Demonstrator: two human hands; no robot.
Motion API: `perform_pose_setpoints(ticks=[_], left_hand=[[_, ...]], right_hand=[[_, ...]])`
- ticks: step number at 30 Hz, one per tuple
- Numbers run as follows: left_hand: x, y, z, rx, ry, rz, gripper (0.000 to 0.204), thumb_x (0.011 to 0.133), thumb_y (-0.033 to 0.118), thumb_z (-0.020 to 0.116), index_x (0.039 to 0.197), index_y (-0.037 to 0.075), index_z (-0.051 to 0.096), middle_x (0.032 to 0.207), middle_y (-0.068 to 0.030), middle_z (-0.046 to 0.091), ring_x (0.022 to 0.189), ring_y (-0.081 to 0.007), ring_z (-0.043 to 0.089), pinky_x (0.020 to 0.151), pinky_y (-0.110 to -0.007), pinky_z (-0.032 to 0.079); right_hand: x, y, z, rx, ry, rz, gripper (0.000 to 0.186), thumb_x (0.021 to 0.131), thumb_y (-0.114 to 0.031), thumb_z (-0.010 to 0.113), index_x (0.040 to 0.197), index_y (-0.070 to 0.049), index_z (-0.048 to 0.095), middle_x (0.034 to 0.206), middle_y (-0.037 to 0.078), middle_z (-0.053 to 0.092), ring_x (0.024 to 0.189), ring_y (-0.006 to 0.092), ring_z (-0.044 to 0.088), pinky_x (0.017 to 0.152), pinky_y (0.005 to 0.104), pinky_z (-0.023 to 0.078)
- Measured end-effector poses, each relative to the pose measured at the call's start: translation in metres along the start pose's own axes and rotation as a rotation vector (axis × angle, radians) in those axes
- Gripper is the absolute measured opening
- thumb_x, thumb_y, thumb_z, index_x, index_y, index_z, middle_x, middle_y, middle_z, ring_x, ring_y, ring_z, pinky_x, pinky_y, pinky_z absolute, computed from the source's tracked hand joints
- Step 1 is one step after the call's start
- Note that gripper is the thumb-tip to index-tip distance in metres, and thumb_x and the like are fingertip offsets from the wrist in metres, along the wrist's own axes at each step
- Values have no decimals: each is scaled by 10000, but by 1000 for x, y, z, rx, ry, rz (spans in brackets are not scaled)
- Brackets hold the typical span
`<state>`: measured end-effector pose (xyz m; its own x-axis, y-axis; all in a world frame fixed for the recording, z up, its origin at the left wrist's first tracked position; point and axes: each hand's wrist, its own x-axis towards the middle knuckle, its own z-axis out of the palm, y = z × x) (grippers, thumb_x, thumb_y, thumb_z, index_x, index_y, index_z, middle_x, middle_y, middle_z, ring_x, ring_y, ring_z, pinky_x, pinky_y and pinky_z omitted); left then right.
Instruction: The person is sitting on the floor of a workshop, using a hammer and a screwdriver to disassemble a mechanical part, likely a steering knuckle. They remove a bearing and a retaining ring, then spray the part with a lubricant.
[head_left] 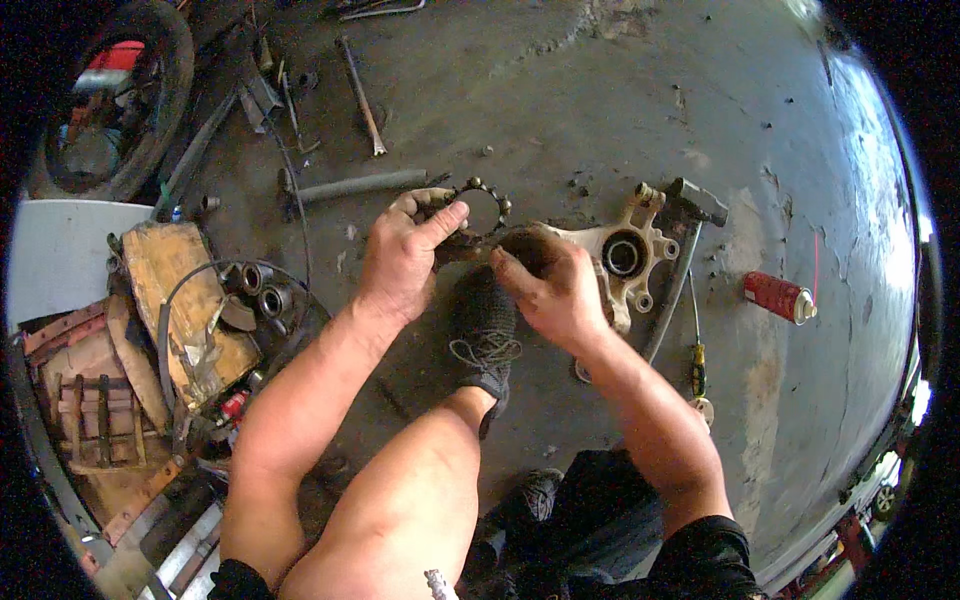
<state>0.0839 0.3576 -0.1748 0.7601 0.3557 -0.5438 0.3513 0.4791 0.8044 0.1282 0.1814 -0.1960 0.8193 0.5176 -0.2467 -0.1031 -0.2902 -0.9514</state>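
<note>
My left hand (pixel 405 250) pinches a ring-shaped ball bearing cage (pixel 505 208) between thumb and fingers, with steel balls along it. Just right of it, my right hand (pixel 550 280) is closed on something dark and greasy (pixel 522 242) that I cannot make out clearly. Behind that hand lies a pale metal steering knuckle (pixel 645 215) with a dark round bore and bolt lugs. My black shoe (pixel 480 340) is below both hands.
A hammer (pixel 700 200), screwdriver (pixel 698 365) and red spray can (pixel 775 298) lie at right. At left are a tyre (pixel 165 70), stained board (pixel 175 280), metal rings (pixel 272 298) and cable. A pipe (pixel 355 185) and bar (pixel 360 90) lie on the floor (pixel 790 170) beyond my hands.
</note>
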Motion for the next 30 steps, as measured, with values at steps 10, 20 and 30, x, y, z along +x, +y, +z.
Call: perform_pose_setpoints(ticks=[10, 20, 30], left_hand=[[-8, -3, 21, 111, 35, 45, 241, 856, 119, 737, 1009, 8, 588, 900, -49, 630, 803, -136, 599, 763, -267, 492], [-18, -9, 26, 152, 79, 110, 260, 854, 128, 741, 1018, -5, 590, 899, -51, 624, 806, -132, 595, 746, -265, 500], [-9, -7, 22, 24, 10, 29, 243, 884, 132, 677, 1080, 19, 586, 915, -63, 622, 793, -178, 621, 717, -337, 546]], right_hand=[[-11, -3, 14, -383, 258, -466, 227, 774, -212, 731, 906, -70, 614, 700, 106, 610, 645, 309, 613, 564, 420, 509], [-8, -5, 15, -487, 216, -444, 280, 742, -206, 718, 950, -74, 586, 737, 96, 633, 698, 297, 632, 611, 411, 524], [-31, -3, -38, -322, 82, -426, 425, 794, -151, 717, 1164, -4, 570, 919, 195, 669, 799, 367, 671, 688, 426, 547]])
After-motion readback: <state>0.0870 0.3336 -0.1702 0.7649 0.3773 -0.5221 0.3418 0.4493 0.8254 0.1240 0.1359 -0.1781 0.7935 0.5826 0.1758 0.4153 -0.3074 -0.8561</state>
